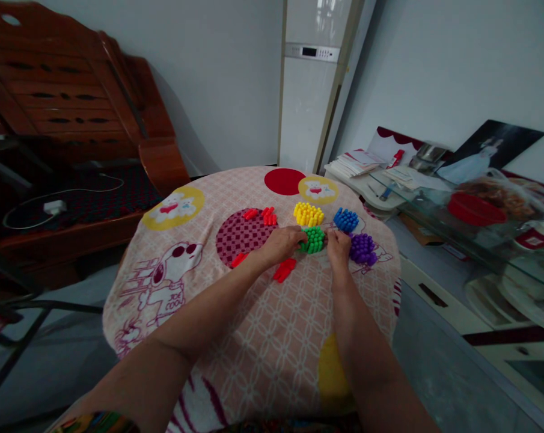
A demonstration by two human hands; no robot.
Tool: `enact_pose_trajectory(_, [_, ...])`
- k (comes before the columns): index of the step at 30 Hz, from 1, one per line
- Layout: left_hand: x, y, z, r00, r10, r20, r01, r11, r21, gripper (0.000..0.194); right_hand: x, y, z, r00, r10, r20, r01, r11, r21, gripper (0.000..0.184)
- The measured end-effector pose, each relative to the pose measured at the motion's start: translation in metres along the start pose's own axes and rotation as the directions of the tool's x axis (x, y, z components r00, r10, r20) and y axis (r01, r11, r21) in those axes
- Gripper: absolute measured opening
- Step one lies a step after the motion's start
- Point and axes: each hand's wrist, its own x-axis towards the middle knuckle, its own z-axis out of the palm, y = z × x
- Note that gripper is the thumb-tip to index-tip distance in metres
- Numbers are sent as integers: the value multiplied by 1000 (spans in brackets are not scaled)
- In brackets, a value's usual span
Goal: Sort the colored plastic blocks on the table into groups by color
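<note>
A bundle of small green knobbed pieces (314, 240) lies on the cloth-covered table between my two hands. My left hand (281, 244) reaches it from the left, its fingers bent together on the bundle's near-left edge. On the other side my right hand (338, 246) has its fingers curled in at the bundle's right edge; whatever is between those fingertips is hidden. Just behind stands a yellow bundle (308, 214) of the same kind of pieces. A blue bundle (346, 220) and a purple bundle (363, 249) sit close to my right hand. Red pieces (285, 270) lie below my left wrist.
More red pieces (268, 216) are grouped at the back left of the patterned tablecloth (272, 337). A glass-topped cabinet (438, 222) with papers, a red bowl (476, 208) and bags runs along the right. A wooden bench (73, 102) stands at left, a white upright appliance (308, 96) behind.
</note>
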Motion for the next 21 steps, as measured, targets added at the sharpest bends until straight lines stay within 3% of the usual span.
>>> enact_pose_trajectory(5, [3,-1,11,999,28,-41,-28,999,22,19,0,-2,-1,1000,-2,-4,2,1000,-23,41])
enact_pose_trajectory(9, [0,-17,9,973,-43,-226,16,993,-121,16,-1,-2,-1,1000,4,-7,-4,1000,-20,40])
enact_pose_trajectory(11, [-2,-39,5,917,-203,-344,137,968,-208,16,-1,-2,-1,1000,7,-10,-7,1000,-14,40])
enact_pose_trajectory(13, [-4,-69,1,826,-396,-402,315,914,-255,21,0,-2,-1,1000,2,-11,-2,1000,-11,38])
enact_pose_trajectory(15, [-5,-98,-1,740,-549,-388,483,836,-262,32,0,-3,-2,1000,-3,-11,3,1000,-15,38])
enact_pose_trajectory(16, [-5,-111,-1,721,-582,-376,520,813,-261,36,0,-4,-2,1000,-3,-8,3,1000,-18,38])
enact_pose_trajectory(18, [-1,-130,1,721,-603,-342,547,798,-253,40,0,-5,-2,1000,0,-2,0,1000,-24,38])
enact_pose_trajectory(21, [13,-140,6,782,-553,-287,505,833,-227,40,-1,-4,-2,1000,-3,-6,3,1000,-27,40])
